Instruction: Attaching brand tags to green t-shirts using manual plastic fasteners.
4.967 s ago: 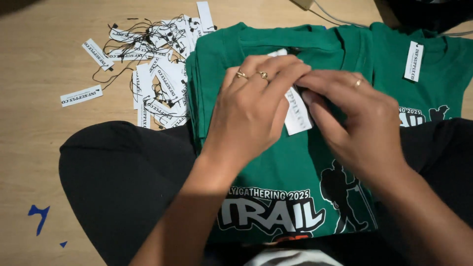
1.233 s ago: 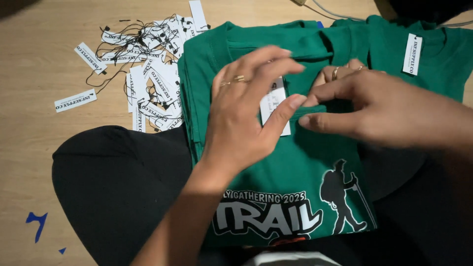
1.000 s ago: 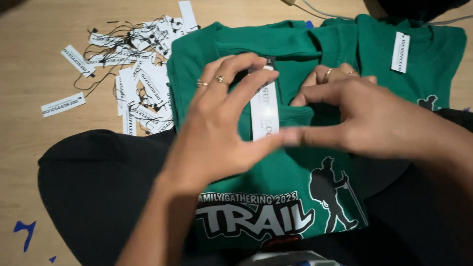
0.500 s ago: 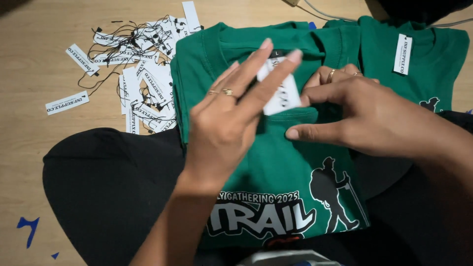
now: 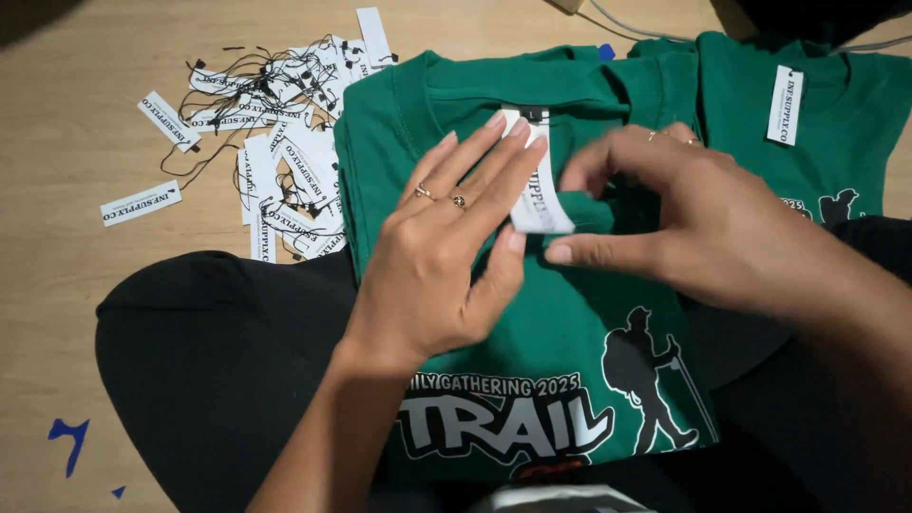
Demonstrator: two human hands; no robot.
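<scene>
Tag direction: a white rectangular paper hang tag (image 5: 538,185) lay on the chest of a folded green cotton T-shirt (image 5: 570,313), its long axis running from the collar down toward the wearer of the camera, tilted slightly to the right at the lower end.
Tag position: just below the shirt's neckline, between the two hands, its top end at the black neck label.
Left hand: the left hand (image 5: 442,256) lay flat on the shirt, fingers (image 5: 494,166) straight and close together, their tips resting on the tag's upper left edge; two thin rings showed on two fingers.
Right hand: the right hand (image 5: 698,223) was curled over the shirt just right of the tag, thumb stretched out below the tag's lower end, forefinger bent near its right edge; whether it pinched the tag could not be told.
Shirt: its collar pointed away from the person, the white lettering and black hiker silhouette nearest them.
Surface: a pale wooden floor (image 5: 66,285), with small blue marks at lower left.
Lap: the shirt rested partly on black trousers (image 5: 218,361).
Nearby: a loose heap of white paper tags with black strings (image 5: 275,123) lay left of the shirt; a second green T-shirt (image 5: 836,123) with its own white tag (image 5: 785,104) lay to the right.
</scene>
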